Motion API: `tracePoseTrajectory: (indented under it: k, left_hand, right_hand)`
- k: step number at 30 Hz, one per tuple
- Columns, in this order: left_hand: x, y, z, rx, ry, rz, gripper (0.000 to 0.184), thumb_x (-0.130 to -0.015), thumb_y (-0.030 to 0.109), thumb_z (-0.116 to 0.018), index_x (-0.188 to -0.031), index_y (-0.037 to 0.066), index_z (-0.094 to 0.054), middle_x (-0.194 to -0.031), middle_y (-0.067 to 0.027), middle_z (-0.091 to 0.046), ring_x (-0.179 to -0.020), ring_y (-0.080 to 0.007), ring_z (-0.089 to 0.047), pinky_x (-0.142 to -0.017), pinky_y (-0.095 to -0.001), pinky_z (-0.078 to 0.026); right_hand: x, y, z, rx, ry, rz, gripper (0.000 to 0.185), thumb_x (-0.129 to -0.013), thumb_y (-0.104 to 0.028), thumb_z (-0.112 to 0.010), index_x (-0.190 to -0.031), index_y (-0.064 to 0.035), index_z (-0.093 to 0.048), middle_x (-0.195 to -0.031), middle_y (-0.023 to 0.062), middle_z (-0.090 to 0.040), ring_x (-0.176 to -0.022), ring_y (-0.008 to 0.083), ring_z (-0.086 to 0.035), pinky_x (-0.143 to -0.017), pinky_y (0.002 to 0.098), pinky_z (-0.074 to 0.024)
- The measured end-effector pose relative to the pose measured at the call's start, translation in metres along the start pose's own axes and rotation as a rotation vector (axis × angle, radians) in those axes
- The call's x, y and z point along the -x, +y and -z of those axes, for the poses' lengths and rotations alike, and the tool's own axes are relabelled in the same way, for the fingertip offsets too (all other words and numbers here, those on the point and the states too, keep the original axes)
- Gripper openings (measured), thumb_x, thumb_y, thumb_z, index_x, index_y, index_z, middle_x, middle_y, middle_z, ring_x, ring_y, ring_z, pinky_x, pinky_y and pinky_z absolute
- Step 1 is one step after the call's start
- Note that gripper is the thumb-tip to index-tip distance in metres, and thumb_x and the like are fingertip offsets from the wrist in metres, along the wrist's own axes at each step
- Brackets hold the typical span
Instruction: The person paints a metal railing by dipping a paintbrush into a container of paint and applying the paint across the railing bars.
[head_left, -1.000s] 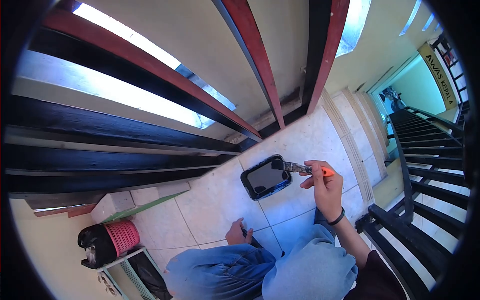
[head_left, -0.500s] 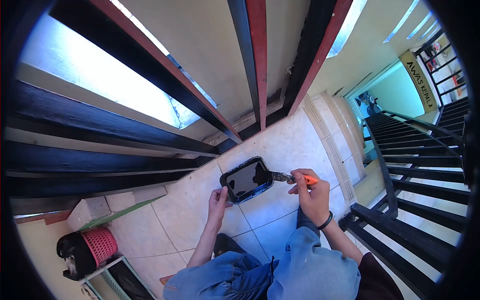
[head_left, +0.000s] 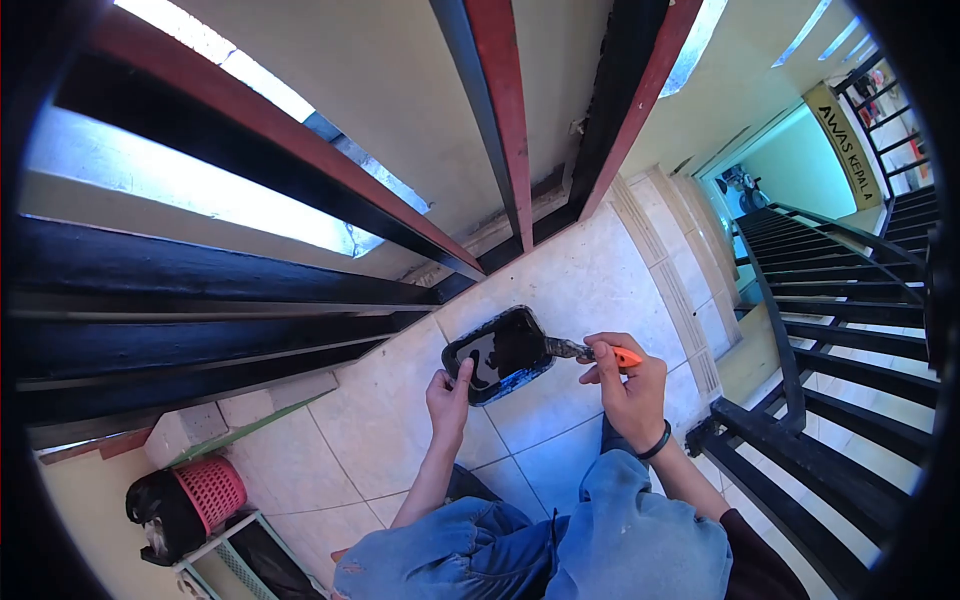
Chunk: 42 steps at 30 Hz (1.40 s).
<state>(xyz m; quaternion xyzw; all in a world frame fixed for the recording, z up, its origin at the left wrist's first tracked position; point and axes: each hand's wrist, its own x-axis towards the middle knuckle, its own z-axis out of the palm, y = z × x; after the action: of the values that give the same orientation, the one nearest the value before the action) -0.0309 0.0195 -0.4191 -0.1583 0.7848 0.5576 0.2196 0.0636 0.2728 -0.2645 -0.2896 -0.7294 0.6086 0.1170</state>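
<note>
My left hand (head_left: 449, 398) grips the near left corner of a black rectangular tray (head_left: 545, 372), its thumb over the rim. Dark, glossy paint (head_left: 515, 345) lies in the tray, and smears coat the walls. Between the thumb and fingers of my right hand (head_left: 630, 390) is a paintbrush (head_left: 625, 356) with an orange handle. Its dark, paint-covered end meets the tray's right rim; how far the bristles reach inside is hard to tell against the black.
Black and red railing bars (head_left: 505, 120) rise in front. Tiled steps (head_left: 690, 260) descend at the right beside a black stair railing (head_left: 830, 350). A pink basket (head_left: 212, 490) with a black bag (head_left: 160, 515) stands on a rack (head_left: 235, 560) at lower left. White floor tiles (head_left: 350, 440) surround my legs.
My left thumb has moved further over the tray's rim. The paint's reflection in the tray has changed shape. My right hand still holds the brush at the right rim; the view has shifted slightly.
</note>
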Motion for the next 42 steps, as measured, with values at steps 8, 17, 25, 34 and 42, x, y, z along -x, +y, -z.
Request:
tracePoseTrajectory:
  k: [8, 17, 25, 34, 42]
  left_hand:
    - [-0.001, 0.011, -0.005, 0.033, 0.021, 0.072, 0.048, -0.093, 0.047, -0.079, -0.095, 0.005, -0.056, -0.091, -0.0019, -0.059, -0.081, -0.0085, -0.051, -0.073, -0.0231, -0.044]
    - [-0.006, 0.014, 0.004, 0.230, -0.262, 0.174, 0.063, -0.096, 0.041, -0.077, -0.135, -0.003, -0.055, -0.126, -0.0096, -0.066, -0.114, -0.0160, -0.062, -0.100, -0.0300, -0.050]
    - [0.005, 0.025, 0.004, 0.381, -0.336, 0.223, 0.054, -0.097, 0.033, -0.077, -0.136, 0.001, -0.058, -0.125, -0.0076, -0.068, -0.114, -0.0151, -0.064, -0.099, -0.0296, -0.052]
    - [0.033, 0.079, 0.013, 0.392, -0.468, 0.202, 0.063, -0.098, 0.037, -0.075, -0.144, 0.001, -0.051, -0.135, -0.0095, -0.063, -0.121, -0.0175, -0.061, -0.104, -0.0340, -0.050]
    - [0.048, 0.128, 0.012, 0.256, -0.609, 0.184, 0.063, -0.099, 0.039, -0.072, -0.147, 0.004, -0.049, -0.140, -0.0092, -0.060, -0.126, -0.0184, -0.058, -0.106, -0.0362, -0.049]
  right_hand:
    - [-0.007, 0.005, 0.010, -0.039, 0.030, -0.008, 0.027, -0.106, -0.021, -0.061, -0.110, 0.0038, -0.070, -0.082, 0.0138, -0.076, -0.068, 0.0182, -0.076, -0.058, 0.0261, -0.0548]
    - [-0.009, 0.011, 0.018, -0.051, 0.062, -0.011, 0.028, -0.106, -0.022, -0.061, -0.110, 0.0041, -0.070, -0.081, 0.0136, -0.076, -0.068, 0.0177, -0.076, -0.059, 0.0258, -0.0548]
    - [-0.004, 0.000, 0.025, -0.184, 0.074, -0.026, 0.031, -0.108, -0.023, -0.058, -0.111, 0.0059, -0.069, -0.084, 0.0139, -0.076, -0.068, 0.0189, -0.075, -0.061, 0.0261, -0.0557]
    - [0.002, -0.046, 0.050, -0.347, 0.138, 0.091, 0.041, -0.111, -0.032, -0.051, -0.109, 0.0066, -0.065, -0.092, 0.0159, -0.072, -0.072, 0.0226, -0.076, -0.064, 0.0278, -0.0582]
    - [0.017, -0.067, 0.073, -0.371, 0.204, 0.254, 0.056, -0.114, -0.042, -0.037, -0.108, 0.0079, -0.062, -0.090, 0.0170, -0.071, -0.069, 0.0249, -0.075, -0.066, 0.0332, -0.0603]
